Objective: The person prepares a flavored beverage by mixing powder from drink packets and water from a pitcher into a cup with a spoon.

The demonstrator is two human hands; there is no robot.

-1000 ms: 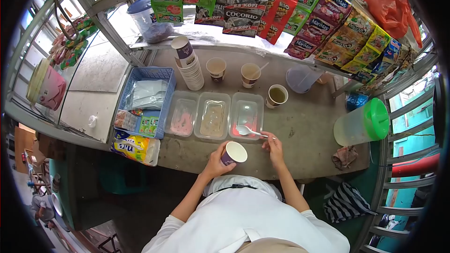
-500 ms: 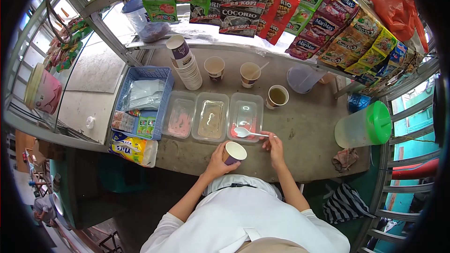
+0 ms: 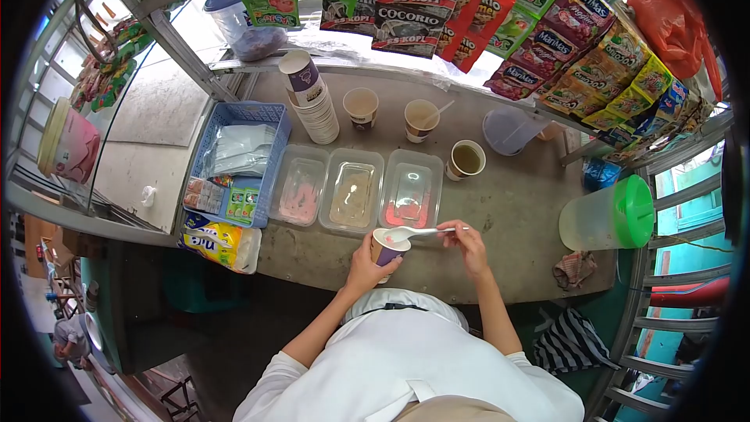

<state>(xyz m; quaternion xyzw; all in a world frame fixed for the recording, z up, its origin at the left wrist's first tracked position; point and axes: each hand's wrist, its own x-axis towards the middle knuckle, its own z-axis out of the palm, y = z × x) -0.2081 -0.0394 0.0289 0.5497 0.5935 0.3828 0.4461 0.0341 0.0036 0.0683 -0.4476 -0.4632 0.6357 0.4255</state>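
My left hand point(image 3: 366, 270) is wrapped round a purple and white paper cup point(image 3: 388, 249) at the table's front edge. In my right hand point(image 3: 466, 247) is the handle of a white spoon point(image 3: 406, 233), whose bowl is over the cup's mouth. A bit of pink shows at the spoon and cup opening. Just behind the cup are three clear plastic tubs: the right one point(image 3: 408, 187) and the left one point(image 3: 298, 187) hold pink contents, the middle one point(image 3: 351, 190) something pale brown.
Behind the tubs are a tall cup stack point(image 3: 314, 113), two paper cups, one with a stirrer point(image 3: 420, 119), and a cup of greenish liquid point(image 3: 466, 159). A blue basket point(image 3: 277, 121) is left, a green-lidded jug point(image 3: 601, 215) right. Sachets point(image 3: 418, 0) hang above.
The spoon has moved from above the right tub to the paper cup's mouth. My right hand has shifted slightly right, still on the handle. My left hand still holds the cup.
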